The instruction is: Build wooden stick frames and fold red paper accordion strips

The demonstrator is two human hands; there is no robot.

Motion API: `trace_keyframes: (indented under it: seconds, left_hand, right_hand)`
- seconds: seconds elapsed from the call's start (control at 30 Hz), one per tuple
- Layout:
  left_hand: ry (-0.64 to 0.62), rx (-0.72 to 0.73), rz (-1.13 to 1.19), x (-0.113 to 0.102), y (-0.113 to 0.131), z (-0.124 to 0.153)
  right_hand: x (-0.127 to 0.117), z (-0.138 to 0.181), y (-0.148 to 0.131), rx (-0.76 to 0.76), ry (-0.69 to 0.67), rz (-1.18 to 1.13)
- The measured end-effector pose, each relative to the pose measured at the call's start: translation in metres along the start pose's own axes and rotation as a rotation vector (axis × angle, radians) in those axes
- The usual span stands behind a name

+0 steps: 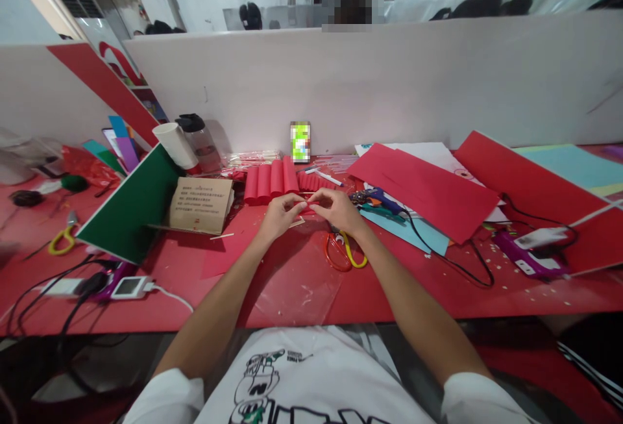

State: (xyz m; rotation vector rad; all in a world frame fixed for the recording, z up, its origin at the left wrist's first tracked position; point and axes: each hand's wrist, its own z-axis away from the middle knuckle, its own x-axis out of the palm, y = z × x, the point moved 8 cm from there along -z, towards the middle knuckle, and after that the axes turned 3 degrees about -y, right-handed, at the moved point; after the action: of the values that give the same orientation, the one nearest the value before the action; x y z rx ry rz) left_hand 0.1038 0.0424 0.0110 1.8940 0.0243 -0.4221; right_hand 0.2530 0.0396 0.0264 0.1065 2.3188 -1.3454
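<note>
My left hand (283,217) and my right hand (339,211) meet over the middle of the table, fingertips pinched. Between them is a small red paper piece (311,201), mostly hidden by the fingers. Just behind stand rolled red paper tubes (271,179) in a row, with smaller red rolls (317,182) to their right. Scissors (348,252) with one orange-red and one yellow handle lie below my right hand, apart from it. A flat red sheet (226,249) lies left of my left hand.
Left stand a green board (134,206), a cardboard box (200,204), a bottle (199,141) and a corded power strip (109,281). Right lie large red sheets (423,187), a glue gun (382,200) with its cord, and another power strip (528,255). A phone (300,141) leans on the partition (389,86).
</note>
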Motion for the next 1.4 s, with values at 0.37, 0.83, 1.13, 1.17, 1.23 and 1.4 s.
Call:
trace_keyframes:
  seconds: [0.37,0.83,1.13,1.17,1.23,1.4]
  left_hand:
    - [-0.055,-0.052,0.079,0.001,-0.008,-0.002]
    - [-0.045,-0.035,0.092,-0.001,-0.012,-0.004]
    - [-0.005,-0.069,0.0,0.003,-0.01,0.001]
    - [-0.01,-0.07,0.003,0.003,-0.01,0.001]
    - [-0.026,-0.067,0.029,0.003,-0.011,0.0]
    - [-0.01,-0.002,0.049,0.0,-0.004,-0.001]
  right_hand:
    - [-0.001,0.001,-0.003,-0.037,-0.004,0.006]
    - [-0.001,-0.001,0.003,-0.006,0.03,0.099]
    - [0.003,0.0,0.001,0.013,0.069,0.257]
    - [0.003,0.0,0.001,0.016,0.071,0.25]
    - [0.004,0.0,0.002,0.023,0.067,0.195]
    - [0.001,-0.002,0.008,0.052,0.094,-0.064]
